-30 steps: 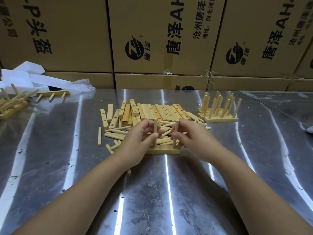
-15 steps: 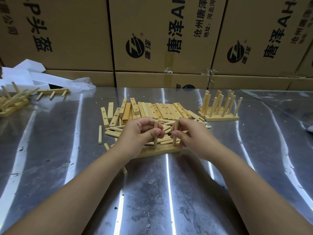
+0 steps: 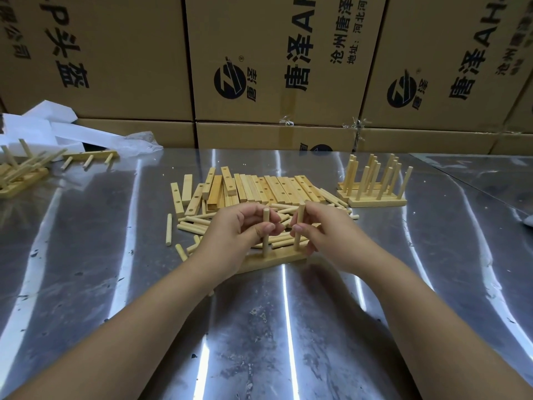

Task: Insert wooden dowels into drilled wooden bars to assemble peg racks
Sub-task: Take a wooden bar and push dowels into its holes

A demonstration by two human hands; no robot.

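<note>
Left hand (image 3: pixel 239 235) pinches the left dowel (image 3: pixel 266 217), right hand (image 3: pixel 326 235) pinches the right dowel (image 3: pixel 300 212). Both dowels stand upright in the bar (image 3: pixel 274 258) at the near edge of the parts pile on the desk (image 3: pixel 259 327). A second ago the bar lay square; now it's skewed, right end up or away. Likely seating the pegs, then this rack joins the finished racks (image 3: pixel 375 186).
</note>
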